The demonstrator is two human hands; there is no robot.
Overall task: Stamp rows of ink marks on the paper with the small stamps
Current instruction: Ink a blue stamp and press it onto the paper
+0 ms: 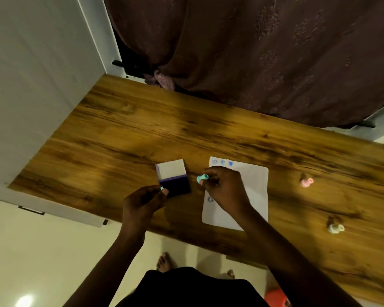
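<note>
A white sheet of paper [253, 185] lies on the wooden table [131, 134], with three blue marks [222, 162] along its far edge and one more [210, 199] near its left edge. My right hand [225, 187] hovers over the paper's left side, pinching a small teal stamp [202, 178]. Left of the paper sits an open ink pad [174, 180], its white lid up and dark pad toward me. My left hand [142, 203] is at the pad's near corner, fingers closed on a small teal piece [161, 188].
A pink stamp [306, 182] and a whitish stamp [335, 228] stand on the table right of the paper. A brown curtain [253, 52] hangs behind the table, a white wall panel [31, 85] to the left. My feet and an orange object [275, 295] are below the near edge.
</note>
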